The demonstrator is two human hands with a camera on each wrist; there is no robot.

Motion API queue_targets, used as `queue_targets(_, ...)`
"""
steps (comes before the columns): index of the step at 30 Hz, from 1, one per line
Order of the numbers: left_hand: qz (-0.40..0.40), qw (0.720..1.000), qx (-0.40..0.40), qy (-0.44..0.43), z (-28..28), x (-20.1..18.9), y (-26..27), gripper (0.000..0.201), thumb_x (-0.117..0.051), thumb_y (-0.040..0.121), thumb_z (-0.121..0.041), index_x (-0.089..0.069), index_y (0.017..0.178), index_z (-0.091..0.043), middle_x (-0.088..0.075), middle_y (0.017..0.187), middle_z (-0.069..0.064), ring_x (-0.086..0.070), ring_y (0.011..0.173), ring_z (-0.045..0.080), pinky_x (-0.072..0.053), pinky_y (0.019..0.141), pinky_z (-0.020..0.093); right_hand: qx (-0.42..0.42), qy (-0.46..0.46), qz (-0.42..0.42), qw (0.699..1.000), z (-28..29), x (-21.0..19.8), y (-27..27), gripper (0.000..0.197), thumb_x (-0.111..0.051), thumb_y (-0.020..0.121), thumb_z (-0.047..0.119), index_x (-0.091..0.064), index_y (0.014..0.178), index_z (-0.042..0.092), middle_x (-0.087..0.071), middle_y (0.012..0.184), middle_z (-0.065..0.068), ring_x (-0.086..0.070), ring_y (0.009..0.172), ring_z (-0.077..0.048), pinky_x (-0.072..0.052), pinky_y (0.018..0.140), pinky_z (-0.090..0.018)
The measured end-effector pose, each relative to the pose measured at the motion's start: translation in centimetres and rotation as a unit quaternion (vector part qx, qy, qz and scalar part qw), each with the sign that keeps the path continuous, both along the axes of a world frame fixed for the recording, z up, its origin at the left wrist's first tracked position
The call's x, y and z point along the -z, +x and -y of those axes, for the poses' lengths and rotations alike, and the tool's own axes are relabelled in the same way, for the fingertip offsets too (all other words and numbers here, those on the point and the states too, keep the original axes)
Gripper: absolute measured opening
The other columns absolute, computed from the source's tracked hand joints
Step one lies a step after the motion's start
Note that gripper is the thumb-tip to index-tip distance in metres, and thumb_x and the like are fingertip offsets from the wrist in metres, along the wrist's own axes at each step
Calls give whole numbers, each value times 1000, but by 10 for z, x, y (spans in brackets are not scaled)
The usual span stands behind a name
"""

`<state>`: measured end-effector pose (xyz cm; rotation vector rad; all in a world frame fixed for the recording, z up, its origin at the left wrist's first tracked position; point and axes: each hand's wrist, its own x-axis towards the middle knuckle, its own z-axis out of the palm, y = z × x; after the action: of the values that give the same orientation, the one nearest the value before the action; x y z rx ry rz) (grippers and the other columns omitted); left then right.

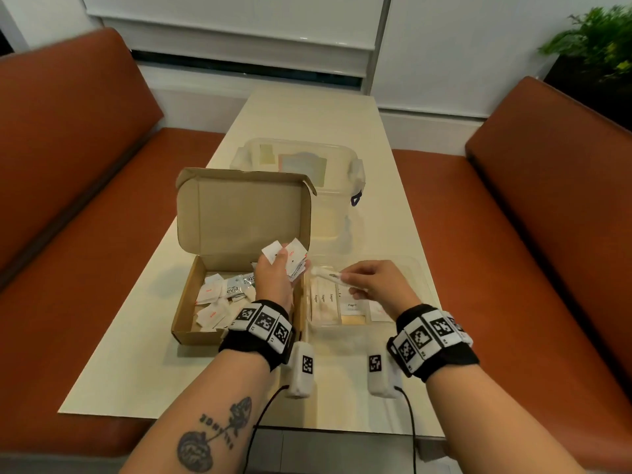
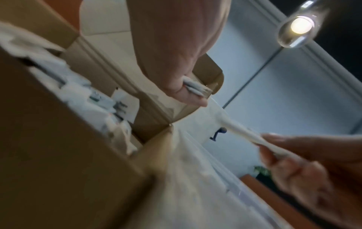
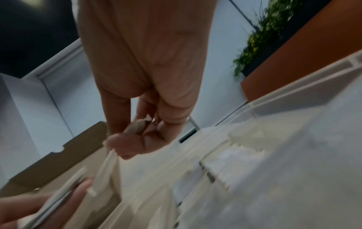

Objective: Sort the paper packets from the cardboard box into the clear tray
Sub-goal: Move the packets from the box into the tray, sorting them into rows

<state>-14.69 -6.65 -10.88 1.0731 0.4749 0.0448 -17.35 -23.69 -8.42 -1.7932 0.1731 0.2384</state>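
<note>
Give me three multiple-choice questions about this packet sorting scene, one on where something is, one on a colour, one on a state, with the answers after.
1. Where is the clear tray relative to the cardboard box?
A. to its right
B. inside it
C. on the bench

2. What colour are the bench seats?
A. green
B. reddish brown
C. white

3. How is the box lid?
A. taped shut
C. torn off
B. open, standing up

Answers:
1 A: the tray sits beside the box, under the right hand.
2 B: both seats are reddish brown.
3 B: the lid stands behind the left hand, which holds square packets.
</note>
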Motion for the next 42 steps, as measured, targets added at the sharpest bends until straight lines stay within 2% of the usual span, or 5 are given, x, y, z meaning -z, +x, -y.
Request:
queue_targets(5, 25, 957, 157, 244, -6, 4, 5, 22, -45, 99, -19, -58, 116, -15, -62, 111, 8, -62, 92, 17, -55, 67, 24, -14, -46, 40, 998, 10, -12, 8, 15, -75, 74, 2, -65, 82, 9, -63, 61, 6, -54, 50, -6, -51, 57, -18)
queue_targets(11, 64, 919, 316, 227, 5, -1, -3, 15, -48, 98, -16, -61, 104, -22, -66, 99, 5, -63, 83, 15, -54, 64, 25, -35, -86, 49, 994, -8, -18, 23, 29, -75, 76, 6, -59, 100, 6, -62, 65, -10, -55, 52, -12, -50, 60, -23)
queue_targets(17, 63, 935, 314, 148, 7, -1, -5, 21, -51, 97, -14, -61, 116, -13, -67, 114, 15, -63, 102, 28, -49, 91, 45, 25, -87, 82, 992, -18, -8, 31, 37, -77, 74, 7, -56, 104, 11, -65, 70, -11, -64, 59, -14, -55, 59, -21)
queue_targets(33, -3, 968, 213, 134, 1, 5, 5, 19, -51, 97, -10, -60, 114, -9, -65, 102, 12, -67, 87, 24, -60, 66, 32, 75, 106, -65, 989, -16, 2, 25, 11, -59, 91, 9, -60, 100, 3, -64, 78, -9, -64, 50, -15, -49, 43, -19)
queue_targets(42, -38, 968, 211, 130, 6, 8, 3, 14, -50, 97, -8, -59, 107, -8, -64, 99, 15, -66, 84, 27, -59, 69, 35, -48, -2, -100, 994, -7, -15, 21, 31, -70, 78, -3, -65, 107, 2, -71, 91, -18, -68, 69, -17, -57, 66, -19)
